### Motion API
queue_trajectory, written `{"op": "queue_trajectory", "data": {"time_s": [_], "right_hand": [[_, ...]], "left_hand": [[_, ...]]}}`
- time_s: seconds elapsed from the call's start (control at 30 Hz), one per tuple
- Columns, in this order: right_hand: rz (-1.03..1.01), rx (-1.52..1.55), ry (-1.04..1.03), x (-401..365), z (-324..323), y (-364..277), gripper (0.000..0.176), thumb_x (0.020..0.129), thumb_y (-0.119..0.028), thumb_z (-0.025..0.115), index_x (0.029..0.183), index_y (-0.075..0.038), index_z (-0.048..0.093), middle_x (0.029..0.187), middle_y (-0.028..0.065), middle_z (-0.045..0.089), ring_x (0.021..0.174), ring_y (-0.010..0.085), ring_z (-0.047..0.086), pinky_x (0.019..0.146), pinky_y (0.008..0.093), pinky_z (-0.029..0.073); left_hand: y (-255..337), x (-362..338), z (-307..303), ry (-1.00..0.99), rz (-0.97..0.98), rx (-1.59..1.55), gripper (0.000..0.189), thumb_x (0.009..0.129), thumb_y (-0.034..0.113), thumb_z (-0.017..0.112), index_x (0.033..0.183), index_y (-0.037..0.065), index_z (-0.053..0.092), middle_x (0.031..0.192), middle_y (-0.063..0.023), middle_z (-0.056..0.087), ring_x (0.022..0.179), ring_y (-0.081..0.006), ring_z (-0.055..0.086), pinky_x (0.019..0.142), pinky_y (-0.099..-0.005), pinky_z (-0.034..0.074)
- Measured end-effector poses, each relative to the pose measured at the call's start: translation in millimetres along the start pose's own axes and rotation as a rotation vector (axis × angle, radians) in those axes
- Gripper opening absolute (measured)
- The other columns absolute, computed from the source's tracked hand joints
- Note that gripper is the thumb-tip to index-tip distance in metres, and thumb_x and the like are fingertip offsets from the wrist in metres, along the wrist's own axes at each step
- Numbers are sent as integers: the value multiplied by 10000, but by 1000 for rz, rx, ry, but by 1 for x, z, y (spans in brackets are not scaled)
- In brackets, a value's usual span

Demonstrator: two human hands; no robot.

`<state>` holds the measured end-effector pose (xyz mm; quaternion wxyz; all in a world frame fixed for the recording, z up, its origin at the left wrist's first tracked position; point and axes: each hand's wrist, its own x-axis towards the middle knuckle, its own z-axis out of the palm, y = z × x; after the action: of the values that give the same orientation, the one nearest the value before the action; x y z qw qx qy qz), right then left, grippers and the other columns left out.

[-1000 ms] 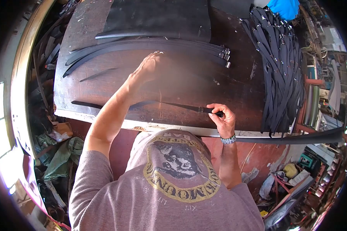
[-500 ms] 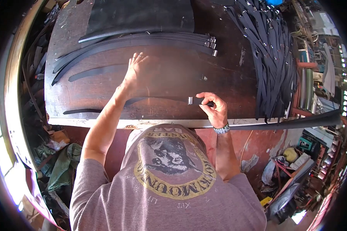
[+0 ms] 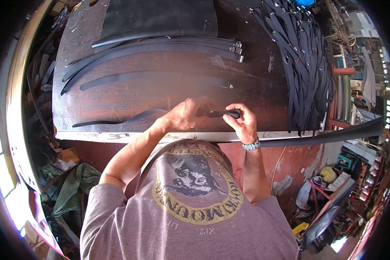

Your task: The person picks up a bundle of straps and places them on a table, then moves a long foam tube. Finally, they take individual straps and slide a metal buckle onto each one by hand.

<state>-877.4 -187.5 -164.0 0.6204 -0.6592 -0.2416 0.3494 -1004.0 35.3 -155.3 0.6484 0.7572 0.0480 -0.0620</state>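
A black belt (image 3: 138, 117) lies along the near side of the table, its tail winding out to the left. My right hand (image 3: 242, 123) pinches the belt's folded end between thumb and fingers. Beside it, my left hand (image 3: 187, 113) is closed around the same belt near that end, its fingertips hazy. The metal buckle seen there earlier is hidden by my left fingers. Farther back, a second black belt (image 3: 117, 78) lies flat, blurred toward its right end.
Several belts with metal buckles (image 3: 160, 45) lie stacked behind. A black sheet (image 3: 160, 19) covers the table's back. At the right hangs a large heap of black belts (image 3: 305, 69). A long dark strip (image 3: 325, 138) juts past the table's front edge (image 3: 95, 136).
My left hand has come down and to the right from the middle of the table, onto the belt beside my right hand. The right hand keeps its pinch, almost unmoved.
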Motion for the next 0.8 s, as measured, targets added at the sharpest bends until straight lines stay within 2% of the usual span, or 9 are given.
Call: {"op": "queue_trajectory", "data": {"time_s": [0.1,0.17,0.3,0.4,0.5,0.6,0.8], "right_hand": [[74,32,11,-3,3,-2,250,916,25,752,1145,-3,657,980,7,644,882,58,599,776,208,516],[103,74,20,-6,7,-6,249,918,29,746,1148,-2,654,984,11,644,890,58,598,776,205,514],[25,60,66,-10,15,-6,270,927,22,738,1178,1,641,999,21,646,917,65,610,793,207,524],[34,68,81,-13,22,-5,303,929,19,735,1212,4,628,1029,30,650,934,76,619,815,214,536],[91,71,117,-16,28,-5,344,930,21,733,1253,6,616,1064,39,654,955,90,628,838,226,547],[62,146,145,-17,40,-5,375,928,21,734,1282,6,609,1092,48,655,990,103,633,857,238,552],[3,170,183,-15,62,-6,415,928,16,739,1317,11,597,1116,53,654,1032,110,631,889,243,547]], "left_hand": [[10,-4,-7,-71,-129,-84,454,902,68,752,1320,4,586,974,-115,765,869,-152,707,848,-330,557],[6,-4,-9,-108,-117,-75,459,909,77,750,1326,-14,581,973,-115,768,848,-145,701,828,-319,558],[9,-9,-10,-134,-119,-125,448,922,74,734,1321,-56,577,996,-132,771,842,-141,695,800,-304,560],[8,-15,-5,-36,-79,-235,430,848,64,696,1244,-89,624,899,-215,749,766,-222,716,719,-357,576],[4,-20,-9,-76,-148,-170,410,932,45,702,1308,-63,580,1028,-156,768,830,-160,698,779,-317,574],[-1,-26,-11,-70,-193,-137,407,931,41,703,1307,-55,580,1037,-155,769,834,-164,701,788,-322,575],[5,-39,-21,-50,-166,-90,421,926,28,708,1313,-56,567,1040,-138,773,859,-159,705,816,-316,570]]}}
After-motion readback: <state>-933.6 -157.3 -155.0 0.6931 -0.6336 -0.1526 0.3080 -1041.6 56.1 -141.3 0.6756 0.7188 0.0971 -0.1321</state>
